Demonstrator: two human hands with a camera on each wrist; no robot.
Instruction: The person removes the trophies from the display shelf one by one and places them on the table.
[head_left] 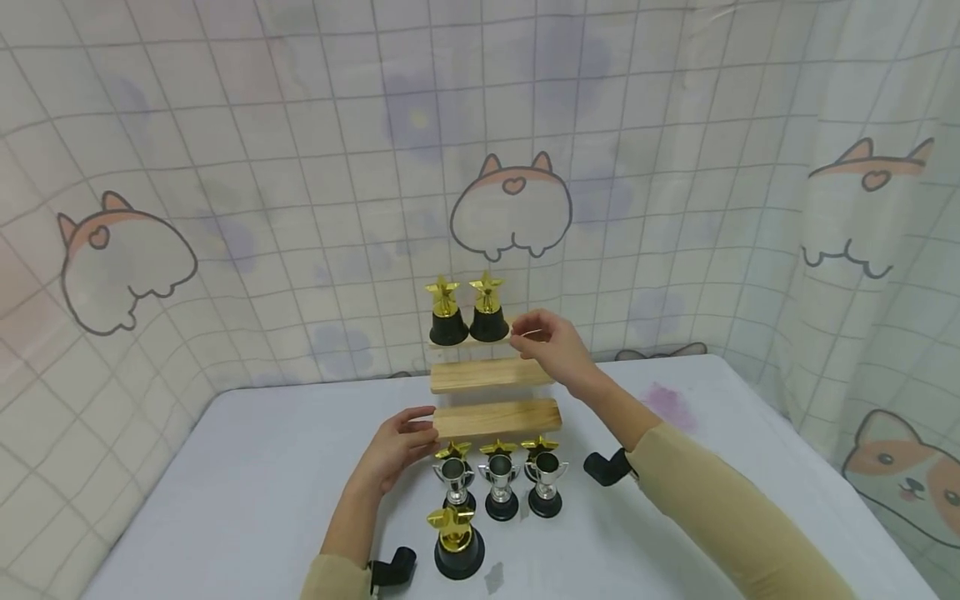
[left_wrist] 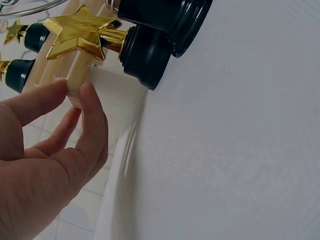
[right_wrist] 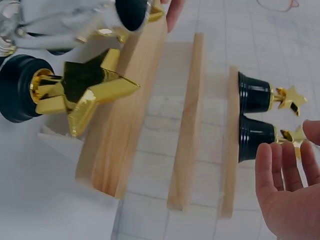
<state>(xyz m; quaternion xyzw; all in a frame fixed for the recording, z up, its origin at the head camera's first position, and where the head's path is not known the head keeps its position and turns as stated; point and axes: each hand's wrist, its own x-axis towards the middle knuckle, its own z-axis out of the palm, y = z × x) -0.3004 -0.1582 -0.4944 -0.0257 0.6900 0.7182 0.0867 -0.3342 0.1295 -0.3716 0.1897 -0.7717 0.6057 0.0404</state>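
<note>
My left hand (head_left: 396, 448) pinches the left end of the lowest wooden shelf board (head_left: 497, 419) between thumb and fingertips. Higher up, my right hand (head_left: 557, 348) is beside the right-hand star trophy (head_left: 489, 323) on the top board (right_wrist: 229, 190). Its fingers (right_wrist: 289, 167) are loosely bent and hold nothing; whether they touch the trophy is hard to tell. Another gold star trophy (head_left: 447, 327) with a black base stands to the left on that same board. Between them runs the middle board (head_left: 489, 374), bare of trophies.
Silver cup trophies (head_left: 500, 479) form a row in front of the boards, with gold star trophies (right_wrist: 85, 92) behind them. One more star trophy (head_left: 458, 546) stands nearer on the white table (head_left: 262, 492). A patterned curtain (head_left: 315, 208) hangs behind.
</note>
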